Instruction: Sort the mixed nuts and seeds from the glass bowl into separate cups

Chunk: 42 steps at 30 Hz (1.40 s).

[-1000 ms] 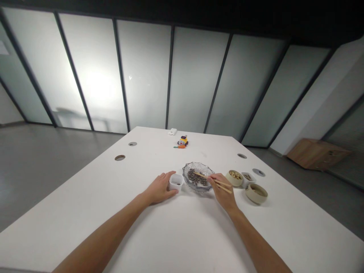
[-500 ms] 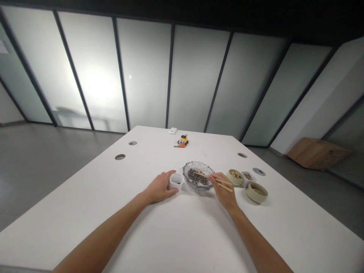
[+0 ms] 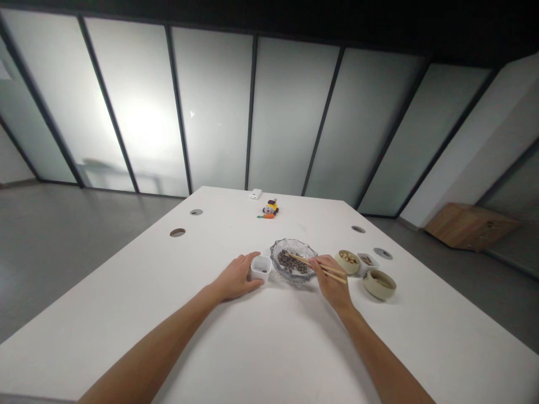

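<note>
My left hand point(image 3: 237, 277) curls its thumb and fingers around the side of a small white square cup point(image 3: 261, 269), which stands on the table and has a dark bit at its bottom. Just right of the cup is a scalloped glass bowl point(image 3: 278, 245). Small dark brown beans or seeds point(image 3: 290, 262) lie in it. A pair of wooden chopsticks point(image 3: 327, 269) is gripped in my right hand point(image 3: 333, 285) at the bowl's right rim. Their tips reach in among the dark pieces; whether they pinch one is too small to tell.
At the right stand a beige bowl point(image 3: 342, 262) of pale nuts, a white dish point(image 3: 361, 269) with brown pieces and another beige bowl point(image 3: 380, 289). Farther back on the white table point(image 3: 227, 348) are a yellow toy car point(image 3: 272, 206), a toy carrot point(image 3: 268, 216) and a white box point(image 3: 255, 194).
The chopsticks have shifted very slightly within the glass bowl, with their tips a little higher. My left hand and the cup stay where they were.
</note>
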Each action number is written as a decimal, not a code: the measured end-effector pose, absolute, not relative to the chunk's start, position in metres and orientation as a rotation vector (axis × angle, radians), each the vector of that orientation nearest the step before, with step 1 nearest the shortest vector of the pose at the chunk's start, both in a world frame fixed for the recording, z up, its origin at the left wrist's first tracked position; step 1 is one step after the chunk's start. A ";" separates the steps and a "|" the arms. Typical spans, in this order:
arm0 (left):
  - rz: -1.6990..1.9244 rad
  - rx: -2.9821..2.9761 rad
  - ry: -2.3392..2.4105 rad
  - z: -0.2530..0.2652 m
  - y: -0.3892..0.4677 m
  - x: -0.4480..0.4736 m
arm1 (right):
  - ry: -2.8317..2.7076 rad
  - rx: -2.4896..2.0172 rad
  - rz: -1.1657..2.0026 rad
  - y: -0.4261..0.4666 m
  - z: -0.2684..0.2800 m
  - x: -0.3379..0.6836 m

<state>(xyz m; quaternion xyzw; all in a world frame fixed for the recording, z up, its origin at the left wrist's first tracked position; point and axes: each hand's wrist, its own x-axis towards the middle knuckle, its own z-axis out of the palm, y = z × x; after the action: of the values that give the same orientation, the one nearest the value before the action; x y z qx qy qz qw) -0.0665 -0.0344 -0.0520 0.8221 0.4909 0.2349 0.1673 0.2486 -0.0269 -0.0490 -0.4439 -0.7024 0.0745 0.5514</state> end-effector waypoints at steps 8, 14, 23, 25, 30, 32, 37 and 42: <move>0.683 2.331 1.416 -0.051 -0.035 -0.065 | -1.679 -1.019 0.185 -0.027 -0.051 0.248; 0.664 2.328 1.414 -0.050 -0.036 -0.065 | -1.677 -1.029 0.180 -0.026 -0.052 0.249; 0.657 2.324 1.425 -0.050 -0.035 -0.064 | -1.687 -1.034 0.182 -0.025 -0.052 0.249; 0.660 2.330 1.416 -0.051 -0.035 -0.065 | -1.690 -1.029 0.183 -0.025 -0.052 0.249; 0.671 2.327 1.416 -0.052 -0.034 -0.066 | -1.680 -1.018 0.172 -0.027 -0.049 0.249; 0.678 2.325 1.407 -0.051 -0.035 -0.066 | -1.676 -1.011 0.169 -0.028 -0.048 0.249; 0.669 2.303 1.428 -0.049 -0.036 -0.065 | -1.696 -0.981 0.200 -0.027 -0.049 0.248; 0.658 2.325 1.426 -0.049 -0.036 -0.065 | -1.709 -0.962 0.217 -0.026 -0.052 0.247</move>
<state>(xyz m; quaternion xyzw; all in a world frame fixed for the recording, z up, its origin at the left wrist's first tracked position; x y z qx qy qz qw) -0.0650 -0.0364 -0.0488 0.8169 0.5012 0.2313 0.1672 0.2466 -0.0256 -0.0518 -0.4065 -0.7226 0.0917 0.5516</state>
